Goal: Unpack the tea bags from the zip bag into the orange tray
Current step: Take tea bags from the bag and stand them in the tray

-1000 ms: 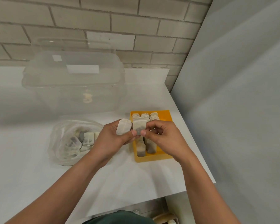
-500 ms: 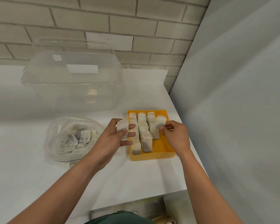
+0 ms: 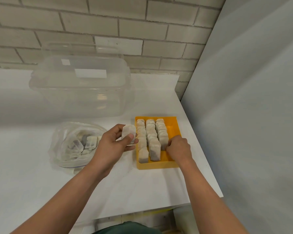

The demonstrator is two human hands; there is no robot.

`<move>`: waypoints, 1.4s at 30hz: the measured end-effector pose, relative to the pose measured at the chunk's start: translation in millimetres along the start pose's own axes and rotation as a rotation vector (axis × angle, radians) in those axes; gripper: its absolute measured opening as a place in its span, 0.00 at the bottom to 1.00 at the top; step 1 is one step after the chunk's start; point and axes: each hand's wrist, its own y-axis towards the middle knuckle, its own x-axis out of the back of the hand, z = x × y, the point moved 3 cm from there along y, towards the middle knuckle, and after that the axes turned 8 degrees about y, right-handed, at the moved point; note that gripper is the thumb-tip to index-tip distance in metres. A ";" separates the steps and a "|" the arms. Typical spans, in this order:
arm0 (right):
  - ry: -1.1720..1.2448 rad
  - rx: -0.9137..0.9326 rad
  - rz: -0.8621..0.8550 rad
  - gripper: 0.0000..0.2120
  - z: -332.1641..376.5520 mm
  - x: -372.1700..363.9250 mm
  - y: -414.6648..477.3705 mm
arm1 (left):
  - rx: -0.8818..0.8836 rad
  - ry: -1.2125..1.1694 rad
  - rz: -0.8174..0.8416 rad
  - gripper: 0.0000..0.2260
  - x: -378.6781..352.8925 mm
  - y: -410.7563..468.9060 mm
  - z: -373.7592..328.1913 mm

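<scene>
White counter, brick wall — left hand pinches a tea bag, right hand grips second bag in orange tray.

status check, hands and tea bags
Left hand holds spare tea bag. Right hand pinches third-row tea bag in orange tray. Zip bag not empty. Nothing blocking.

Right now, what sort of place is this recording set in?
Probably a plain workroom or staged bench: a white table against a painted brick wall, with a clear storage bin.
</scene>
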 end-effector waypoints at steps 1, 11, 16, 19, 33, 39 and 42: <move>-0.010 -0.003 -0.008 0.09 0.6 -0.5 -0.7 | -0.005 0.045 -0.009 0.04 1.2 -0.2 0.2; -0.007 -0.012 -0.036 0.12 1.3 1.8 -5.6 | 0.002 0.030 -0.009 0.07 0.7 -0.8 7.1; 0.143 0.103 -0.110 0.14 13.9 23.4 -21.8 | -0.007 0.061 -0.003 0.08 -0.7 -0.9 8.0; 0.346 0.230 -0.189 0.13 29.4 39.4 -37.5 | -0.012 0.086 -0.003 0.08 -1.9 0.0 7.1; 0.842 0.349 0.234 0.05 53.9 34.5 -70.3 | -0.063 0.193 0.068 0.16 -14.6 1.1 7.0; 0.756 0.271 0.058 0.04 27.9 31.2 -46.2 | -0.082 0.509 0.117 0.24 -19.1 6.8 25.3; 0.548 0.224 -0.079 0.06 9.1 30.9 -31.0 | -0.090 0.653 0.178 0.36 -20.5 12.3 35.7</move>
